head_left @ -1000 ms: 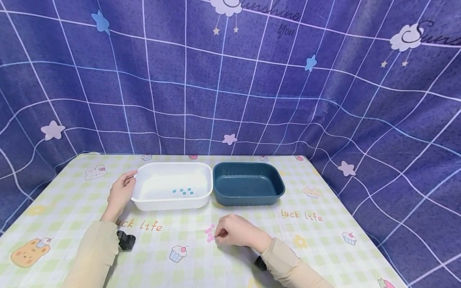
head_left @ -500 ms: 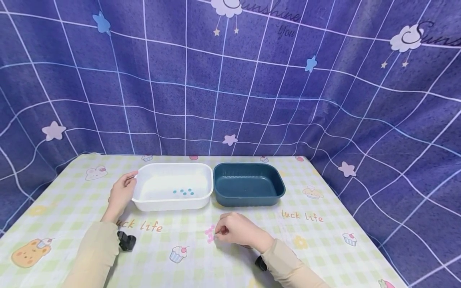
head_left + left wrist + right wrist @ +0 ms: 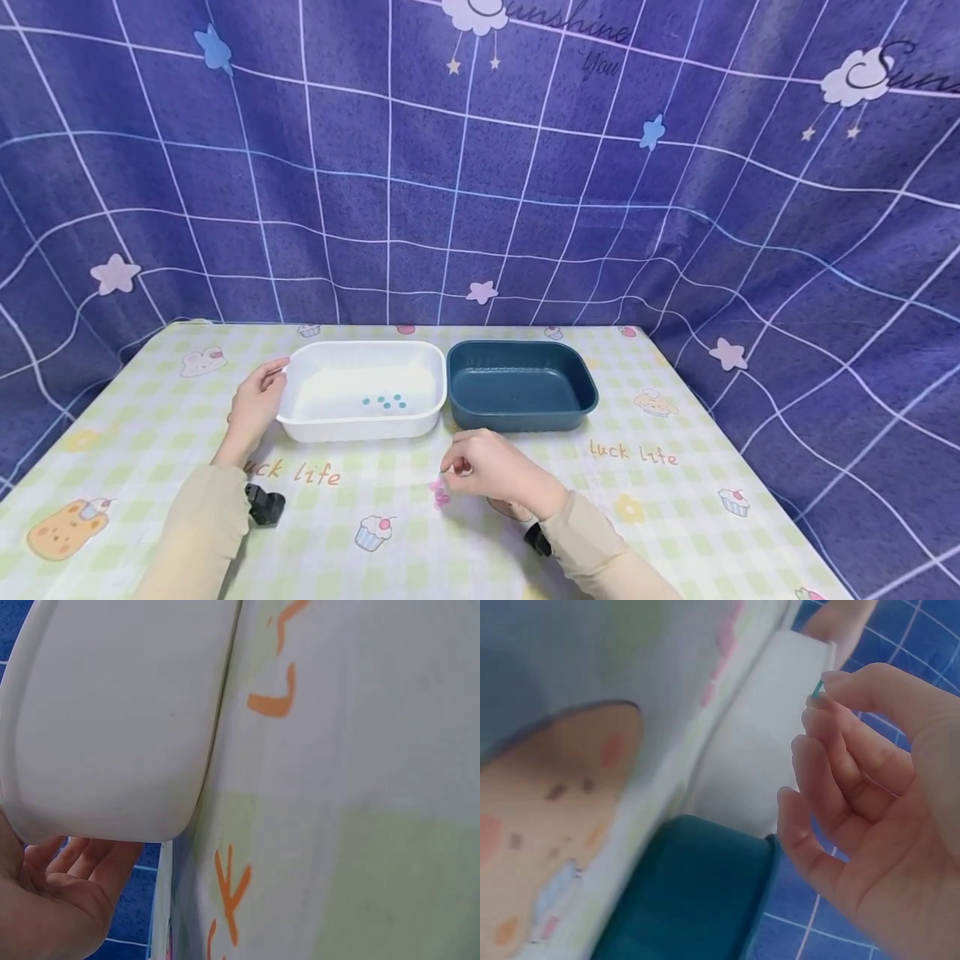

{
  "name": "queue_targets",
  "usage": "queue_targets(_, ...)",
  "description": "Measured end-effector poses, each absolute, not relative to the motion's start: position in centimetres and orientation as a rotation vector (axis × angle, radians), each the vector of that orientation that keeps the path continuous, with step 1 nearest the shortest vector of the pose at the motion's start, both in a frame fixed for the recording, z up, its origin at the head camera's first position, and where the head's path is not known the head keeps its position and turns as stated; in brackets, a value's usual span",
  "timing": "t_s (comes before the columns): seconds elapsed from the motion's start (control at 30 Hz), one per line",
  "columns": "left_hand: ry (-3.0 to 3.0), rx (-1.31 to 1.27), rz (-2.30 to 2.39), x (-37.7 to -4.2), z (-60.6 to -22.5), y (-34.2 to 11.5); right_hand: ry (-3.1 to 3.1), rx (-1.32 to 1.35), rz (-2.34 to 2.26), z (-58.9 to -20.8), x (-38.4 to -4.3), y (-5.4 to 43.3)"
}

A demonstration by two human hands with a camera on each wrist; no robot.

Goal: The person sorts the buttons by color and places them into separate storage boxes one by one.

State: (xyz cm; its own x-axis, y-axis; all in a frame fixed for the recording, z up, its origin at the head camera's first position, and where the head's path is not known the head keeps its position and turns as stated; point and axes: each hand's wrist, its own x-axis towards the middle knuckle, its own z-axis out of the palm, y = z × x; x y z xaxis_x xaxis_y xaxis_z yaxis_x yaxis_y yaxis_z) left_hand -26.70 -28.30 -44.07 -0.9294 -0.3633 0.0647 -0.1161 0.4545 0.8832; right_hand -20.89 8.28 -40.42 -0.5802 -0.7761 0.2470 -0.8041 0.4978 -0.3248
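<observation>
My left hand (image 3: 253, 408) holds the left end of a white plastic basin (image 3: 352, 428). In the left wrist view its fingers (image 3: 82, 859) lie against the basin's end wall, their tips partly hidden. Several small teal discs (image 3: 387, 406) lie on the basin's floor. Over the table in front of the basins, my right hand (image 3: 498, 471) pinches a thin teal disc (image 3: 817, 688) between thumb and forefinger, seen edge-on in the right wrist view. Just below those fingertips is a cluster of small pink pieces (image 3: 440, 497) on the cloth.
A dark teal basin (image 3: 517, 422) stands against the white one on its right. A checked, cartoon-printed cloth (image 3: 315, 533) covers the table. Behind hangs a blue curtain (image 3: 420, 208) with a grid pattern. Each wrist carries a small black camera (image 3: 266, 505).
My right hand has risen slightly from beside the pink pieces, moving a little toward the basins, and a teal disc now shows at its fingertips. The left hand stays on the white basin.
</observation>
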Motion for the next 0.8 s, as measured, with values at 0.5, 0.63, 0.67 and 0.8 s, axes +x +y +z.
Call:
queue_targets(0.5,-2.461,0.415,-1.472,-26.5,-43.8,-28.1,-2.639,1.361,0.674,-38.7,-23.1,6.9)
queue_targets(0.63,-2.451,0.406,-1.48,-26.4,-43.8,-28.1,-2.611,1.358,0.696,-38.5,-23.9,6.5)
queue_targets(0.67,-2.45,0.404,-1.48,-26.4,-43.8,-28.1,-2.603,1.36,0.698,-38.4,-24.1,6.5)
queue_targets(0.8,-2.44,0.403,-1.488,-26.4,-43.7,-28.3,-2.574,1.361,0.7,-38.2,-24.8,6.0)
